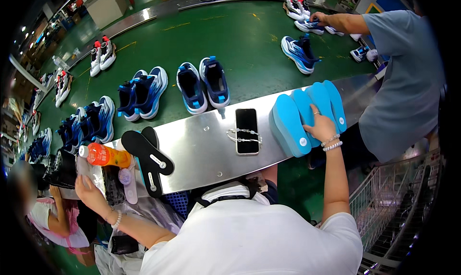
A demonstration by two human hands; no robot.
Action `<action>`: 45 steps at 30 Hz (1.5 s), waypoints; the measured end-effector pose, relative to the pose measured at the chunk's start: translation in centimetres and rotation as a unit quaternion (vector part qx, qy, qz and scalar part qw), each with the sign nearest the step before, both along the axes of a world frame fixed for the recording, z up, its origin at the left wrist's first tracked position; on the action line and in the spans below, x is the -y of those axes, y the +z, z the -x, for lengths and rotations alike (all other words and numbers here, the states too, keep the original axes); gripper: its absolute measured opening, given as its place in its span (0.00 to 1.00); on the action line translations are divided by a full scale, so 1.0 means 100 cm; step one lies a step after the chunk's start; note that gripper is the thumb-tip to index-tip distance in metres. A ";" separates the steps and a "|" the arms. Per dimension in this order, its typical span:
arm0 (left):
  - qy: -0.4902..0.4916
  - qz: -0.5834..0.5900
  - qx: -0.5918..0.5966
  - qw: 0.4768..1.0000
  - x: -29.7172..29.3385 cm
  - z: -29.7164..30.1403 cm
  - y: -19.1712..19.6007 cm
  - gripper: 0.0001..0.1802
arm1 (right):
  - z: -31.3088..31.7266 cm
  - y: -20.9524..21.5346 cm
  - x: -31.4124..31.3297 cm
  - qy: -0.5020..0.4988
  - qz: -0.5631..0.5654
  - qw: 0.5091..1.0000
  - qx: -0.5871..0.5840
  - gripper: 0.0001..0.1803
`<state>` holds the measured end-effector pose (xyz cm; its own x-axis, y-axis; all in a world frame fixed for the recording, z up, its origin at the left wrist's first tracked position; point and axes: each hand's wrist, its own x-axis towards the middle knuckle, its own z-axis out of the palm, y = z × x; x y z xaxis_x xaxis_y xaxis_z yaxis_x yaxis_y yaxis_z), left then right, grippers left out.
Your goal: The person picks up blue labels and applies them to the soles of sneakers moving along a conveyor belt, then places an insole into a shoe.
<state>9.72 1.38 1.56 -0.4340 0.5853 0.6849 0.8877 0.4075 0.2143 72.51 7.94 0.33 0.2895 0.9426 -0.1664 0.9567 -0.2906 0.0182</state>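
Blue insoles [286, 120] sit stacked on the bench [211, 150], directly under my right hand [321, 127], fingers spread across them; my left hand [90, 194] hangs loosely open near the bottle [111, 157].

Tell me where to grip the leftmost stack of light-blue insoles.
I'd clasp the insole stack by its left wall at mid-length, coming from the left: that thick side stands exposed toward bare metal bench, while the right hand lies on the neighbouring light-blue insoles.
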 end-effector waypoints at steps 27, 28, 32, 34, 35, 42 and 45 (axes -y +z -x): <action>-0.445 0.107 0.071 0.886 -0.258 -0.210 -0.060 0.08 | 0.264 -0.033 -0.207 0.222 -0.082 0.942 -0.238 0.17; -0.453 0.054 0.075 0.887 -0.248 -0.206 -0.057 0.10 | 0.278 -0.035 -0.198 0.212 -0.104 0.952 -0.194 0.18; -0.494 0.078 0.075 0.863 -0.243 -0.202 -0.066 0.08 | 0.319 -0.021 -0.166 0.193 -0.183 0.959 -0.097 0.11; -0.475 0.096 0.090 0.870 -0.242 -0.189 -0.074 0.09 | 0.337 -0.030 -0.171 0.193 -0.178 0.959 -0.110 0.09; -0.469 0.082 0.082 0.876 -0.246 -0.183 -0.081 0.09 | 0.343 -0.034 -0.177 0.204 -0.177 0.956 -0.110 0.09; -0.473 0.063 0.089 0.874 -0.251 -0.173 -0.091 0.08 | 0.342 -0.029 -0.178 0.221 -0.145 0.962 -0.065 0.10; -0.467 0.085 0.102 0.874 -0.250 -0.181 -0.085 0.10 | 0.348 -0.035 -0.174 0.195 -0.140 0.968 -0.072 0.10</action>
